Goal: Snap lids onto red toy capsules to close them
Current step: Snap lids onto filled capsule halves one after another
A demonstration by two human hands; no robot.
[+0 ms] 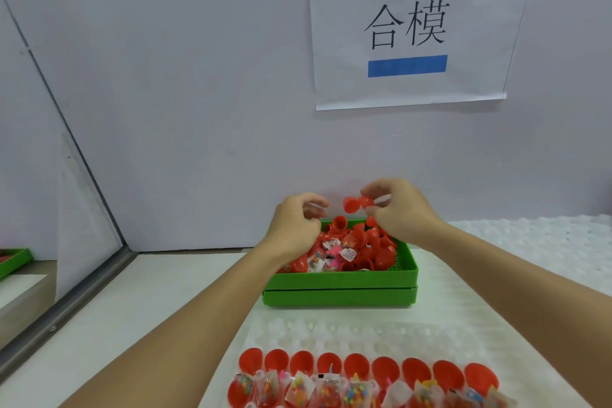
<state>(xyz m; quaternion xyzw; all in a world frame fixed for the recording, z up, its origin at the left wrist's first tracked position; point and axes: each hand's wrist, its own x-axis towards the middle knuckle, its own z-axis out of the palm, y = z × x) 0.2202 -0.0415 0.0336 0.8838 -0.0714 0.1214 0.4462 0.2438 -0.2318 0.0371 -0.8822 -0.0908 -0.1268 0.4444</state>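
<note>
Overhead, a white paper sign (410,26) with black characters and blue bars hangs on the pale wall, probably labelling the station. Below it a white moulded tray (331,331) lies nearest the person; its pockets likely keep the round parts from rolling while they wait. Its near rows hold open red capsule halves (356,364), several with small packeted toys (299,391) in them, so most closing seems not yet done. Beyond it, stacked on a second one, a green bin (341,278) sits within easy reach of both arms, heaped with loose red pieces (374,248) and more packets, apparently the supply.

Above the bin's far edge, the right hand (402,209) pinches a red capsule (356,204) between thumb and fingertips, raised clear of the heap, likely to be sorted or paired. It appears to be two glossy rounded shells joined side by side, one open mouth facing left. The left hand (294,222) hovers just beside it, fingers curled; whether it holds anything cannot be told.
</note>
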